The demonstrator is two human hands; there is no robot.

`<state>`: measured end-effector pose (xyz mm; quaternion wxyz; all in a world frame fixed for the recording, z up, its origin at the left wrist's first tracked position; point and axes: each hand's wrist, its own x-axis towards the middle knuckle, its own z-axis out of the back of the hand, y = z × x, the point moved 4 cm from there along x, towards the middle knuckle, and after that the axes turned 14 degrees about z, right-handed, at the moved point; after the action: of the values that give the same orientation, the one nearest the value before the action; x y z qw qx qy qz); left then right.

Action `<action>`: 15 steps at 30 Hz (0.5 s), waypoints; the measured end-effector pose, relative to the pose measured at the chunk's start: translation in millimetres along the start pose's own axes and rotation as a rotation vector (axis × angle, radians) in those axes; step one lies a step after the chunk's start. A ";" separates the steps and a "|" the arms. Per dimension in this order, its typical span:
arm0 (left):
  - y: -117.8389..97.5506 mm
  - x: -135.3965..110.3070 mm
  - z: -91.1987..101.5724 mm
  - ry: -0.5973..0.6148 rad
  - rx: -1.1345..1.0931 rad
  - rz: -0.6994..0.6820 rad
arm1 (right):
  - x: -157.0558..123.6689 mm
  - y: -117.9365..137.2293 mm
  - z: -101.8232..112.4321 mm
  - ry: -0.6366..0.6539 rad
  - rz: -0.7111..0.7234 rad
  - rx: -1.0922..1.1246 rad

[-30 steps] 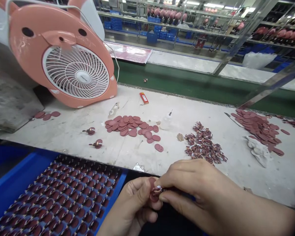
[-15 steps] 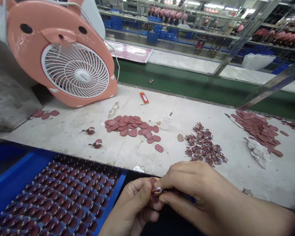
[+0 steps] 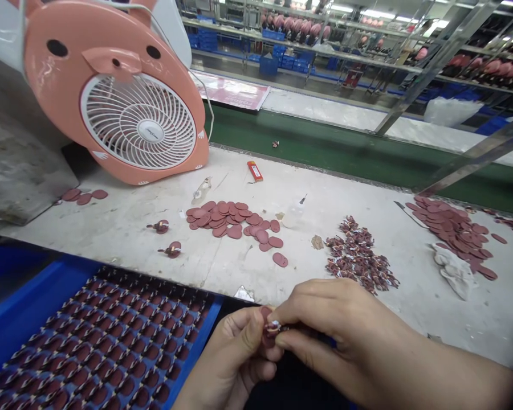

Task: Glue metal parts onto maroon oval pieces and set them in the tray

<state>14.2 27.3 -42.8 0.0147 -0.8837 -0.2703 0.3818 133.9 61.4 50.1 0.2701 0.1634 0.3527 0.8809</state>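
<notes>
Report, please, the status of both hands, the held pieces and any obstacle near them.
Left hand pinching reddish disc. Right hand holding small dark part against it. No obstruction seen; pile of small parts just beyond right hand.

Past my left grip (image 3: 241, 347), bare desk (image 3: 226, 273) gives me a way forward to the disc pile (image 3: 231, 219), with two loose pieces (image 3: 174, 249) to the left. The fan (image 3: 149, 131) and grey box (image 3: 17, 154) wall off the back left. The tray (image 3: 209, 324) raises its rim just beside this grip. Ahead of my right grip (image 3: 333, 324), the parts heap (image 3: 361, 259) blocks me; I could pass between its right side and the white cloth (image 3: 455, 270). Behind the heap, leftward, a needle-tipped bottle (image 3: 294, 213) obstructs.
</notes>
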 end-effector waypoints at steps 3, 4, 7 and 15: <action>-1.7 -0.8 -0.4 0.005 -0.004 0.014 | 2.1 0.2 -0.6 0.011 -0.009 -0.005; -1.9 -0.7 -0.3 0.004 -0.006 0.016 | 2.8 0.2 -0.7 0.016 -0.013 -0.009; -1.3 0.3 0.9 0.007 -0.024 0.013 | 4.6 -0.2 -0.1 0.021 -0.016 -0.022; -2.3 1.3 5.9 0.017 -0.051 -0.011 | 12.4 -0.6 -0.1 0.040 -0.014 -0.024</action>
<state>9.9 28.8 -47.3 -0.0032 -0.8855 -0.2848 0.3670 124.2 69.0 50.8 0.2711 0.1400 0.3488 0.8861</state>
